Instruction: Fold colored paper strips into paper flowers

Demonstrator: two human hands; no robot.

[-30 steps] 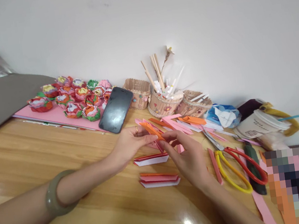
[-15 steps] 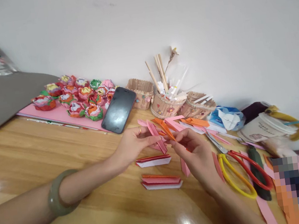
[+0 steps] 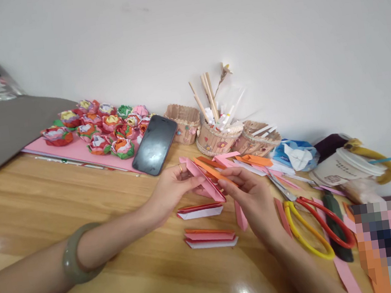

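Observation:
My left hand [image 3: 177, 187] pinches a folded pink paper strip [image 3: 205, 181] over the table, thumb on its near face. Between the fingers and thumb of my right hand [image 3: 246, 190] is a folded orange paper strip [image 3: 211, 169], slanting close alongside the pink one; I cannot tell whether they touch. Just below, a folded stack of red and white strips [image 3: 200, 210] lies on the wood. Nearer me is a second stack [image 3: 211, 238], with orange, pink, red and white layers. Loose pink and orange strips [image 3: 255, 159] lie beyond my right hand.
Folded paper flowers [image 3: 111, 124] and a phone [image 3: 155, 144] rest on pink sheets at the left. Three decorated baskets [image 3: 219, 138] line the wall. Scissors [image 3: 297, 205], a green-handled tool [image 3: 338, 228], a lidded cup [image 3: 346, 167] and a blue tissue pack [image 3: 293, 153] crowd the right side.
The orange strip has come down closer along the pink strip, and the pink strip has turned to show more of its face. My right hand has shifted slightly.

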